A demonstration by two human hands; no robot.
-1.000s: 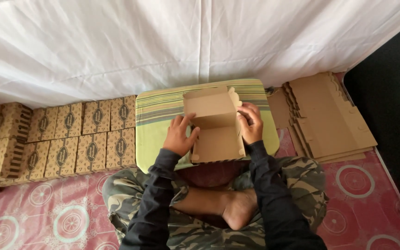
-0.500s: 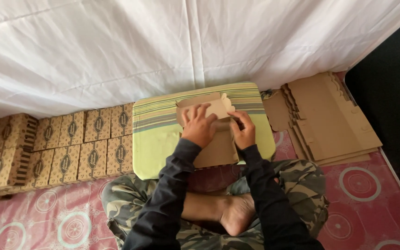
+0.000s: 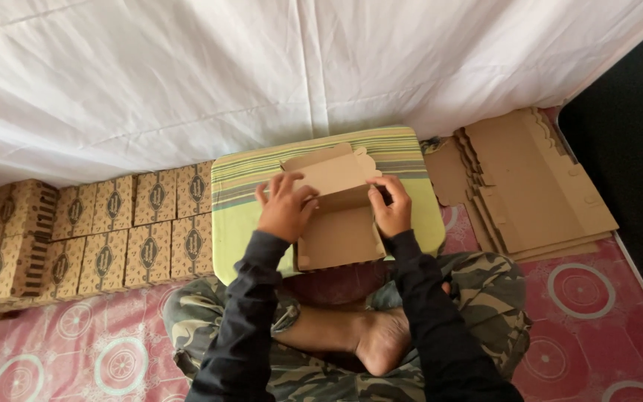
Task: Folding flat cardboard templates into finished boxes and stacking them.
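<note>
A half-folded cardboard box (image 3: 340, 208) lies on a green striped cushion (image 3: 240, 216), its lower panel reaching over the cushion's near edge towards the person's crossed legs. The left hand (image 3: 286, 207) presses on the box's left side with fingers spread over the raised flap, and the right hand (image 3: 391, 205) pinches the right edge where the flap meets the side wall, so both hands are closed on the cardboard rather than free. The sheet looks light and fairly stiff, though it likely bends readily along its creases and could crumple if squeezed in the middle of a panel (the edges and fold lines seem the safest places to grip). Off the cushion's left edge, finished printed boxes (image 3: 98, 231) sit in tight rows on the red patterned mat (image 3: 589, 290), some stacked at the far left. Off the right edge a pile of flat cardboard blanks (image 3: 530, 186) lies within reach, just beside the cushion's far right corner. A white sheet (image 3: 262, 74) hangs behind everything. Nothing sits between the hands and the box; the soft cushion gives a yielding surface to press against.
</note>
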